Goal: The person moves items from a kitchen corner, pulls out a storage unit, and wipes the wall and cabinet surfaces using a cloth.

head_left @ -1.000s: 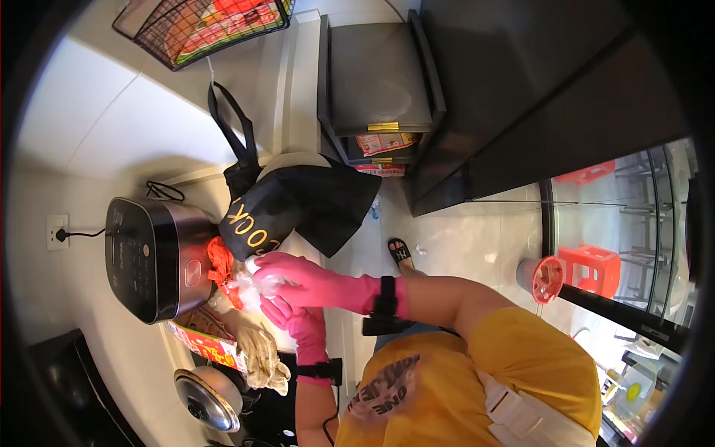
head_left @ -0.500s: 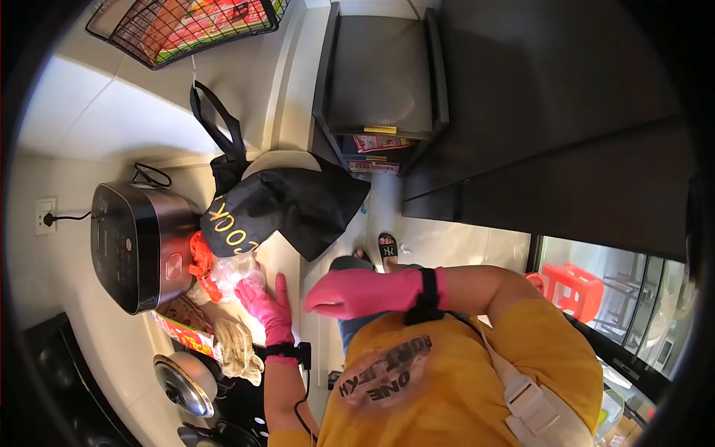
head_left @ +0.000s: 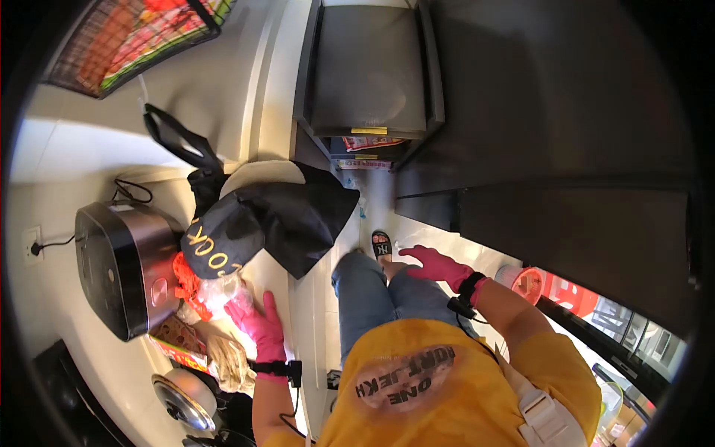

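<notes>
My left hand (head_left: 257, 324), in a pink rubber glove, rests against a clear plastic bag (head_left: 217, 292) on the counter, its thumb standing apart from the fingers. An orange-red bag (head_left: 188, 285) lies beside the clear one, against the rice cooker (head_left: 123, 268). Off to the right, over the thigh and floor, my right hand (head_left: 439, 268) wears a matching glove and has its fingers apart with nothing in them. A black cloth bag with yellow letters (head_left: 261, 223) lies on the counter above my left hand.
Beige gloves (head_left: 229, 363) and a lidded pot (head_left: 182, 398) are at the lower left. A wire basket (head_left: 141, 45) hangs at the upper left. Beyond the counter stands a dark drawer unit (head_left: 369, 74). Dark cabinets (head_left: 551, 97) line the right, near a red bin (head_left: 525, 284).
My right hand has left the clear bag, swung right away from the counter, and its fingers have spread. My left hand stays by the bag, its thumb now apart. The view has shifted.
</notes>
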Action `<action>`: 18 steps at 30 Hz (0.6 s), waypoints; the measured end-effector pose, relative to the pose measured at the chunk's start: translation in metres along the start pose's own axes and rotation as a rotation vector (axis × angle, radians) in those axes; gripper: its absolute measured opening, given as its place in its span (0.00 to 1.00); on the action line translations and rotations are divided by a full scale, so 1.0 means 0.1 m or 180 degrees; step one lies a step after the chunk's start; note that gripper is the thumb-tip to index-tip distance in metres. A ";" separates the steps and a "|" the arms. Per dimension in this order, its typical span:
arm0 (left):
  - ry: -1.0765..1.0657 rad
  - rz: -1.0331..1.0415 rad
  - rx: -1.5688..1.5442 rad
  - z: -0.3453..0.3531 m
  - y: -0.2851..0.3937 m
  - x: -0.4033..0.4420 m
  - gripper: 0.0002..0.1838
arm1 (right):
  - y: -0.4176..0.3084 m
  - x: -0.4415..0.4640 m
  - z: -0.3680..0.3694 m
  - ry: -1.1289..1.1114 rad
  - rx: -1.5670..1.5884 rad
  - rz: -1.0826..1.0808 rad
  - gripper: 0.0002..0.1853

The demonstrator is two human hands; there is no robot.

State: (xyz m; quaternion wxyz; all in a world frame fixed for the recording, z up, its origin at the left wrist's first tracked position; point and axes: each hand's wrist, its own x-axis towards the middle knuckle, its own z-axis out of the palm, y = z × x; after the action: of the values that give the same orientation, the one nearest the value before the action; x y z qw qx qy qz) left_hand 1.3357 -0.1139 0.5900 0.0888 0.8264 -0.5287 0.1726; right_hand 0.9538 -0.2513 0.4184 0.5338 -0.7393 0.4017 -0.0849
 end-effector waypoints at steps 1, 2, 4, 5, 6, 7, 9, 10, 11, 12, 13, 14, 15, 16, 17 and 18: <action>-0.0003 -0.0093 0.0065 0.06 -0.04 -0.03 0.32 | 0.25 0.11 0.16 -0.0150 -0.0029 0.0159 0.30; -0.0083 -0.0018 -0.0001 0.05 0.01 0.03 0.32 | 0.47 0.22 0.31 -0.0158 0.0117 0.0308 0.31; -0.0284 0.0134 -0.0121 -0.13 0.11 0.13 0.33 | 0.86 0.40 0.67 -0.0198 0.0430 0.0630 0.32; -0.0402 0.0157 -0.0069 -0.11 0.09 0.13 0.33 | 1.12 0.55 0.89 0.0040 -0.0121 0.0585 0.30; -0.0411 0.0111 -0.0147 -0.10 0.06 0.12 0.34 | 1.47 0.72 1.15 0.0430 -0.0119 0.0340 0.25; -0.0413 0.0058 -0.0225 -0.07 0.03 0.10 0.34 | 1.45 0.83 1.16 0.0394 0.0450 0.0836 0.23; -0.0327 -0.0023 -0.0178 0.03 -0.04 0.02 0.32 | 1.33 1.06 1.15 0.0422 0.1081 0.1399 0.21; -0.0315 -0.0039 -0.0284 0.03 -0.06 0.01 0.31 | 1.37 1.19 1.18 0.0502 0.1130 0.1462 0.21; -0.0316 -0.0041 -0.0397 0.00 -0.04 0.04 0.30 | 1.53 1.32 1.32 0.0662 0.1091 0.1439 0.21; -0.0341 -0.0055 -0.0504 -0.04 -0.01 0.05 0.29 | 1.66 1.36 1.50 0.0804 0.1050 0.1437 0.21; -0.0246 -0.0420 -0.1167 -0.05 0.06 0.00 0.27 | 1.74 1.36 1.67 0.0891 0.0707 0.1449 0.20; -0.0437 -0.0653 -0.1332 -0.07 0.00 -0.04 0.26 | 1.77 1.32 1.84 0.0981 0.0357 0.1435 0.19; -0.0266 -0.0384 -0.1186 -0.07 -0.02 -0.08 0.25 | 1.79 1.22 1.99 0.0785 0.0498 0.1569 0.19; -0.0086 -0.0107 -0.1048 -0.04 -0.04 -0.11 0.24 | 1.81 1.14 2.17 0.0537 0.0385 0.1482 0.18; 0.0106 -0.0291 -0.1382 0.01 -0.13 -0.13 0.25 | 1.84 1.02 2.31 0.0293 0.0257 0.1399 0.18; 0.0305 -0.0477 -0.1723 0.08 -0.24 -0.14 0.25 | 1.88 0.87 2.44 0.0060 0.0125 0.1312 0.18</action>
State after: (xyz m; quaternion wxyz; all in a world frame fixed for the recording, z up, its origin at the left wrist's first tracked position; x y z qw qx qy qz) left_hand 1.3532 -0.0943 0.5784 0.3436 0.8003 -0.4881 0.0569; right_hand 1.0522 -0.1557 0.1293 0.5504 -0.6300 0.5477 0.0114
